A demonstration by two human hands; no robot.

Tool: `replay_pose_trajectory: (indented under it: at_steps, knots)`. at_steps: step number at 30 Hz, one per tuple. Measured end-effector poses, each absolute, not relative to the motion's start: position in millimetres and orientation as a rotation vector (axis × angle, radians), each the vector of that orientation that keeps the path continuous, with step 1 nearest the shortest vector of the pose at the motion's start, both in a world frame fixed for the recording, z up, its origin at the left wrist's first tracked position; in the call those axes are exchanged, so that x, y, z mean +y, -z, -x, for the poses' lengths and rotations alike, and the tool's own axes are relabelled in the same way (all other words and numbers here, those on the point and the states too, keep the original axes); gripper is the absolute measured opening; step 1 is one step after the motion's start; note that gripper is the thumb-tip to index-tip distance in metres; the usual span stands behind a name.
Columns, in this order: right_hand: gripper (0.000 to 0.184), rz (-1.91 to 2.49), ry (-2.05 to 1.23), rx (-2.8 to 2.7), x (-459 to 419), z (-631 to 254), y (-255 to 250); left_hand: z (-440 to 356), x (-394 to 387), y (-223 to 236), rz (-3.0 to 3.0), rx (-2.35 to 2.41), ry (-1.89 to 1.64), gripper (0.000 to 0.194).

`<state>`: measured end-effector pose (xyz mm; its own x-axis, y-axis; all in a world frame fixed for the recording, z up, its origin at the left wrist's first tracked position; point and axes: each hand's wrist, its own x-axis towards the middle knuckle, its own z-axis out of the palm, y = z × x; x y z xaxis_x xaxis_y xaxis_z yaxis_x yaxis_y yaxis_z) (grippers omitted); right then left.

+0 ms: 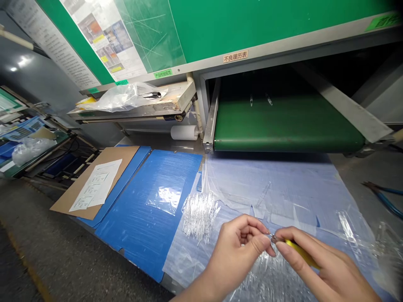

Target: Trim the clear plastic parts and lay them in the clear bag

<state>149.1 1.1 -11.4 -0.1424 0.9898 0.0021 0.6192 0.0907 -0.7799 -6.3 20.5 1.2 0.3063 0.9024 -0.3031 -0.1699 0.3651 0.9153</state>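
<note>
Tool with a yellow handle is at lower right of the frame, clamped in the fingers of the right hand. Beside its tip, the left hand pinches a mostly hidden clear piece, thumb and fingers together. Clear parts lie heaped at lower centre.

Factory workshop, production-line station. Green conveyor belt behind film-covered bench; small clear plastic pieces, heaped in number; blue-handled pliers; green board with posted sheets and printed labels; grey floor, yellow line.
</note>
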Motion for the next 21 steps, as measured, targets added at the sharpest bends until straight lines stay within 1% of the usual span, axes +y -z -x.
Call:
replay_pose_trajectory:
  at_steps: [7, 13, 21]
  knots:
    - [0.019, 1.437, -0.787, -1.992, 4.8, -157.5, 19.1, 7.4, 18.9, -1.6, -0.981, 1.032, -0.854, 0.010]
    - [0.026, 1.520, -0.763, -1.962, 2.8, -154.2, 16.5, 7.6, 17.7, -2.1, -1.054, 1.052, -0.857, 0.007]
    - [0.023, 1.465, -0.528, -1.937, 2.4, -147.4, 22.2, 8.7, 19.1, -4.5, -1.184, 1.142, -0.806, 0.004]
